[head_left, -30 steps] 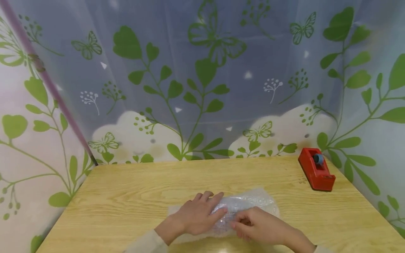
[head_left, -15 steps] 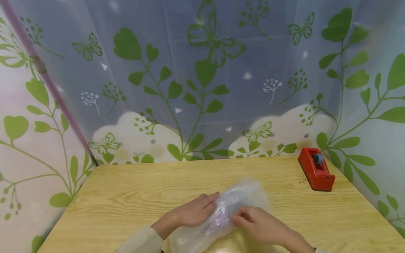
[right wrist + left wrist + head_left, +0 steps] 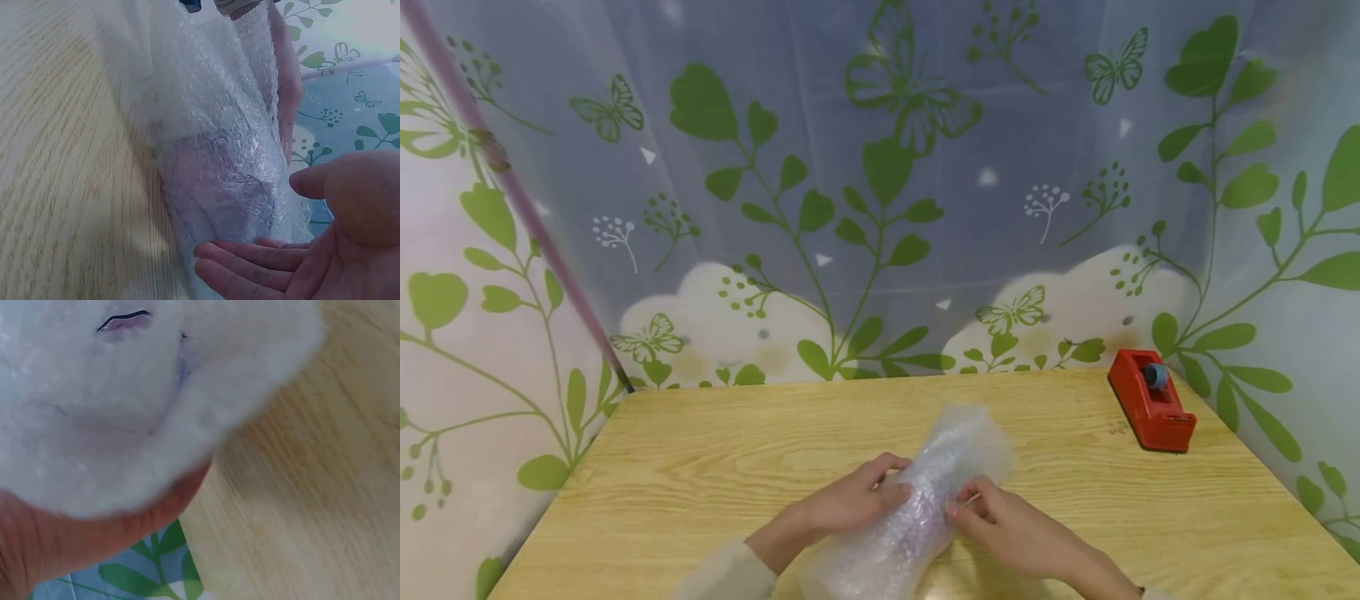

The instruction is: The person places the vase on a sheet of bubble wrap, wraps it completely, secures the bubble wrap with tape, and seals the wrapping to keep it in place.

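A bundle in clear bubble wrap (image 3: 917, 508), with something pinkish-purple showing faintly through, is held up at a slant over the table. My left hand (image 3: 853, 496) grips its left side, thumb on the near face, other fingers partly hidden behind. In the left wrist view, part of that hand (image 3: 119, 534) lies along the wrap's edge. My right hand (image 3: 1018, 529) is at the bundle's right side. The right wrist view shows that hand's fingers (image 3: 250, 265) loosely extended and touching the wrap, with the thumb standing apart from them. The wrapped item's kind is hidden.
On the wooden table (image 3: 737, 442), a red tape dispenser (image 3: 1150, 404) with a roll of tape stands at the back right. Leaf-and-butterfly patterned curtains (image 3: 805, 208) hang behind and at both sides. A pink pole (image 3: 542, 225) slants down at the left.
The wrapped bundle has turned from lying crosswise to a steeper slant and come up. My left hand has gone from pressing flat on top to gripping its left side. The right hand has barely moved.
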### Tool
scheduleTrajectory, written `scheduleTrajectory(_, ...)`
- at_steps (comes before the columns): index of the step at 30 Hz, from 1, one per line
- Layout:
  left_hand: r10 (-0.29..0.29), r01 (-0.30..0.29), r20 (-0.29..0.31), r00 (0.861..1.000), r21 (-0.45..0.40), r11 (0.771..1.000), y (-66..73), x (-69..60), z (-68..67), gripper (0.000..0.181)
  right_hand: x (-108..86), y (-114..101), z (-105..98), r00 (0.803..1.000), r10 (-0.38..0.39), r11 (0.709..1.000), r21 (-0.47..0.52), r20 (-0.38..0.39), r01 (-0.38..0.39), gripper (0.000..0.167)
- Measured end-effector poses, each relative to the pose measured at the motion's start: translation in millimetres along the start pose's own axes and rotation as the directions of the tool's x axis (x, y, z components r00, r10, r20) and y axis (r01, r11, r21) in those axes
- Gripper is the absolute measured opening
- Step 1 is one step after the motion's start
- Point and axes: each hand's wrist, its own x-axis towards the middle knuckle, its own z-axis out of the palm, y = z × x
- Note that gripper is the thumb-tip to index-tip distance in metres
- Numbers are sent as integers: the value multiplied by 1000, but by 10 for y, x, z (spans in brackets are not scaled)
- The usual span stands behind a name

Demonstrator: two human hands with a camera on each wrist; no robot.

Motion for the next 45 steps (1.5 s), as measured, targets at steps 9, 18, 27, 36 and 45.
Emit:
scheduleTrajectory(9, -89, 75, -106, 990, -128, 989, -88, -42, 94, 69, 48, -43, 57, 999, 8, 999, -43, -42, -10, 61)
scheduleTrajectory(18, -167, 117, -110, 980, -361, 925, -203, -21, 219, 82, 119, -82, 159, 999, -7, 996, -85, -42, 3, 65)
scheduleTrajectory(27, -104, 77, -37, 994, -441, 894, -253, -13, 279, 81, 153, -88, 252, 997, -2, 997, -77, -77, -4, 74)
scheduleTrajectory(36, -90, 37, -95, 991, -460, 887, -271, 10, 317, 83, 222, -59, 290, 994, -39, 999, -31, -102, 36, 73)
scheduleTrajectory(45, -113, 29, -164, 980, -447, 894, -268, 82, 297, 84, 342, 7, 299, 989, -89, 994, 53, -121, 96, 73)
